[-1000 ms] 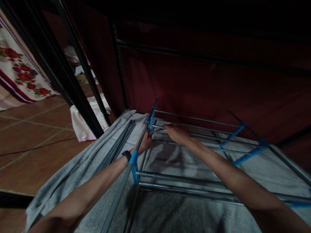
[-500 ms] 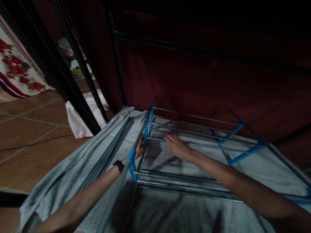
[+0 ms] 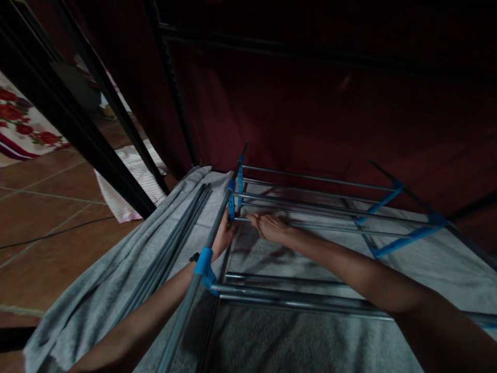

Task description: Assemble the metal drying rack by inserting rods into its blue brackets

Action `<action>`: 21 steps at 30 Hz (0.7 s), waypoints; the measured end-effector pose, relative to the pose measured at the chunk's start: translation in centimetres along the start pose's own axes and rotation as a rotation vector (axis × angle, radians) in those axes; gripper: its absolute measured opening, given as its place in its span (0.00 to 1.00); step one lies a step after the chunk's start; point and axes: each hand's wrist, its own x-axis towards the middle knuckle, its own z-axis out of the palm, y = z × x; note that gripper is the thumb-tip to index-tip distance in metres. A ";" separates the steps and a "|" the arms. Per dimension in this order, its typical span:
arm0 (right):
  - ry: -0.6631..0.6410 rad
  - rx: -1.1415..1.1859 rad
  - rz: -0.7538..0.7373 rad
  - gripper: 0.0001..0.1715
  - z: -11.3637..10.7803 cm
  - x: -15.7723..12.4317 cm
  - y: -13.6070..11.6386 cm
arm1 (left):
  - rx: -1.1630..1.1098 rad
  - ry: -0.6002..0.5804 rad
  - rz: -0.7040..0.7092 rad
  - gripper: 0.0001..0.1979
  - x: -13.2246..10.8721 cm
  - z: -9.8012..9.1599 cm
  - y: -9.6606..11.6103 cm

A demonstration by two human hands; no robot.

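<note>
A rack of grey metal tubes with blue plastic connectors lies on a grey blanket. My left hand, a dark band at its wrist, grips the lower end of a blue connector on the left side pole. Its fingertips are partly hidden. Just to the right, my right hand is closed around a thin metal tube close to that connector. A nearer blue connector sits on the same pole, with several tubes running right from beside it.
Several loose grey tubes lie bundled on the blanket at left. Black metal posts rise beyond, beside a striped cloth on the tiled floor. A dark red curtain hangs behind the rack.
My right hand has moved left along the tube and closed on it near the connector. The nearer blue connector has tilted, and one tube's end now shows apart from it. The view has shifted slightly.
</note>
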 end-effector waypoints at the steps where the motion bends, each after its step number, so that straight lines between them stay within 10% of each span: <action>1: 0.001 -0.004 0.007 0.21 -0.1 0.0 0.0 | -0.022 -0.006 -0.015 0.21 0.0 0.1 0.1; 21: 0.122 0.043 -0.068 0.26 -2.0 -0.2 0.7 | -0.159 -0.004 -0.076 0.10 0.0 1.2 -0.5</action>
